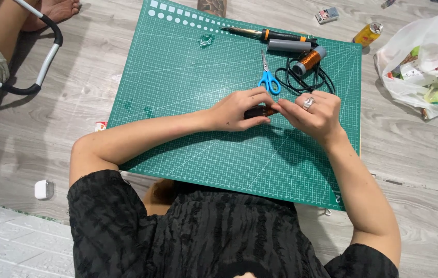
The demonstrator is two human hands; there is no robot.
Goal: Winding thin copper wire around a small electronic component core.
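The person sits on the floor (49, 128) with a green cutting mat (188, 92) spread out in front. Both hands meet near the middle of the mat, slightly toward its far edge. The left hand (237, 109) and the right hand (314, 116) pinch a small dark brown piece (258, 111) between them, fingers clamped on it from either side; most of it is hidden under the fingertips, so I cannot tell what it is. A ring (308, 102) shows on the right hand.

Just beyond the hands lie blue-handled scissors (268, 77), blades pointing to the mat's far edge. Beside them, toward the far right corner, a spool of copper wire (309, 60) rests on a loop of black cord (306, 82). A grey tube (288, 45) and a soldering iron with an orange and black handle (270, 35) lie along the far edge.

Off the mat, on the floor past its right edge, sit a yellow can (368, 34) and a white plastic bag (427, 56) of packets. A small white block (43, 189) lies on the floor by the mat's near left corner.
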